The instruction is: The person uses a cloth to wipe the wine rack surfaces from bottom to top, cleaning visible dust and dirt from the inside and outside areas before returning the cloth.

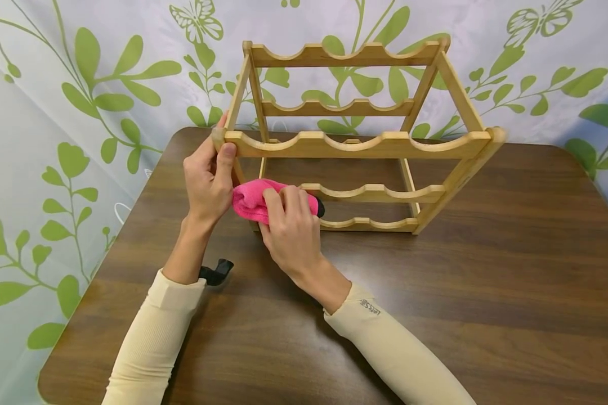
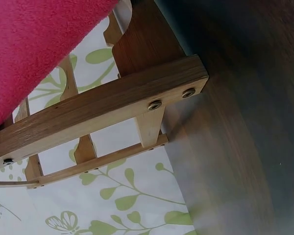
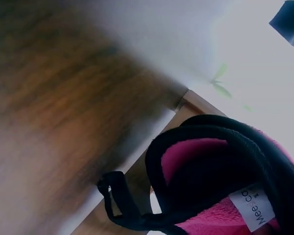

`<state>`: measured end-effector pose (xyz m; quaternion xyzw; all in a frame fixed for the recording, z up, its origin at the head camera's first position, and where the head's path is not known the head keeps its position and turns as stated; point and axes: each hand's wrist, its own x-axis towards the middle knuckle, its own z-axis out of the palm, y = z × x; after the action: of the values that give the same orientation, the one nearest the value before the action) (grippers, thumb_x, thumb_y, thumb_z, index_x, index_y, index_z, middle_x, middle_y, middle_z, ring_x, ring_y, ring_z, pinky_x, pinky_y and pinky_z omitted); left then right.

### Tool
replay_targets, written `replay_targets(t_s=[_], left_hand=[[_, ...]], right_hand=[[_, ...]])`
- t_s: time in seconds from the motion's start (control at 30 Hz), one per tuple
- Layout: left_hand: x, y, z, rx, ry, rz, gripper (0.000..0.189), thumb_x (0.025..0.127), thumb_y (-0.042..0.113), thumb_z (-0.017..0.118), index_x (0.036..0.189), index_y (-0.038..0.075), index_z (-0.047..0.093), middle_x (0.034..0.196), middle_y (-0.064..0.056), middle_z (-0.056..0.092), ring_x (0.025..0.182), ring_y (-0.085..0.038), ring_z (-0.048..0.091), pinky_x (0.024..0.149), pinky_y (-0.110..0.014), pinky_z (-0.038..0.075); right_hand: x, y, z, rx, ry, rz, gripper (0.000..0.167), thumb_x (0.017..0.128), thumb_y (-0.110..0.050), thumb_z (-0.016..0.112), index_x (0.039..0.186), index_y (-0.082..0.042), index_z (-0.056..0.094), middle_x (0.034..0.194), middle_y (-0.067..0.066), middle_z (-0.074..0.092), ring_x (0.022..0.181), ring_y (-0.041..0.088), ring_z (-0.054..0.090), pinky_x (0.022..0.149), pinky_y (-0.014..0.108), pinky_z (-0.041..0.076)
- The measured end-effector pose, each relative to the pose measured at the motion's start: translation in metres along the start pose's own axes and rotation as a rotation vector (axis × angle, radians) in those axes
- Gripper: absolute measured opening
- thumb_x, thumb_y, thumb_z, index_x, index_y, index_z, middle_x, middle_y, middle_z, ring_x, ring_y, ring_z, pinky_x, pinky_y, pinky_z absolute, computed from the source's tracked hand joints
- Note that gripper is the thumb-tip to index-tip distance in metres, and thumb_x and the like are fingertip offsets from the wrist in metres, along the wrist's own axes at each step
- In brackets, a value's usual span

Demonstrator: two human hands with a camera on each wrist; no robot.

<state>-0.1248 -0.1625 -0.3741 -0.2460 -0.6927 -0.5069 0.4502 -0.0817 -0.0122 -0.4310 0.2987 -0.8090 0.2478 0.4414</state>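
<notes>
A light wooden rack [image 1: 334,147] with wavy rails stands upright on the table. At its upper front left corner, my left hand [image 1: 205,180] grips the frame, thumb on the front. My right hand [image 1: 294,233] holds a bunched pink cloth [image 1: 250,202] by the rack's front left post, just below the left hand. In the left wrist view the fluffy cloth [image 2: 34,44] covers the upper left, in front of the rack's screwed side frame [image 2: 98,103]. The right wrist view shows the cloth's black edging [image 3: 157,166], a black loop [image 3: 120,193] and a white tag [image 3: 253,205].
The dark brown wooden table [image 1: 512,253] has rounded corners. Behind and left of it hangs a pale curtain [image 1: 30,185] with green leaves and butterflies. A black strap-like piece [image 1: 218,272] sits beside the left wrist.
</notes>
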Motion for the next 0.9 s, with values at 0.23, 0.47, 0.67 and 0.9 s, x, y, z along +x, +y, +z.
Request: replay_targets(t_s=[0.23,0.47,0.67,0.9], left_hand=[[-0.001,-0.002,0.001,0.060,-0.001,0.023,0.059,0.101,0.041,0.055,0.093,-0.016,0.065,0.083,-0.025,0.063,0.054,-0.013,0.029,0.050,-0.023,0.025],[-0.002,-0.002,0.000,0.082,0.002,0.035,0.059,0.102,0.042,0.053,0.103,-0.016,0.066,0.083,-0.027,0.062,0.055,-0.012,0.027,0.052,-0.022,0.024],[-0.003,-0.001,-0.001,0.078,0.005,0.041,0.058,0.102,0.042,0.054,0.108,-0.015,0.066,0.072,-0.016,0.052,0.054,-0.011,0.027,0.051,-0.022,0.023],[-0.004,-0.001,-0.001,0.079,0.005,0.041,0.060,0.101,0.043,0.053,0.116,-0.014,0.065,0.071,-0.016,0.053,0.052,-0.010,0.027,0.049,-0.022,0.024]], right_hand=[[-0.002,0.007,-0.007,0.007,0.000,0.008,0.021,0.081,-0.001,0.067,0.100,-0.003,0.057,0.085,0.013,0.051,0.071,0.028,0.053,0.043,0.034,0.046],[-0.007,0.018,-0.017,0.028,0.015,0.033,0.026,0.077,0.002,0.066,0.099,-0.003,0.054,0.086,0.014,0.051,0.073,0.030,0.053,0.044,0.039,0.047],[-0.012,0.029,-0.025,0.031,0.053,0.054,0.032,0.074,0.004,0.069,0.101,-0.002,0.054,0.088,0.016,0.053,0.077,0.033,0.055,0.051,0.043,0.051],[-0.016,0.044,-0.041,0.040,0.052,0.111,0.033,0.070,0.010,0.063,0.100,0.000,0.052,0.085,0.017,0.050,0.074,0.033,0.051,0.048,0.042,0.047]])
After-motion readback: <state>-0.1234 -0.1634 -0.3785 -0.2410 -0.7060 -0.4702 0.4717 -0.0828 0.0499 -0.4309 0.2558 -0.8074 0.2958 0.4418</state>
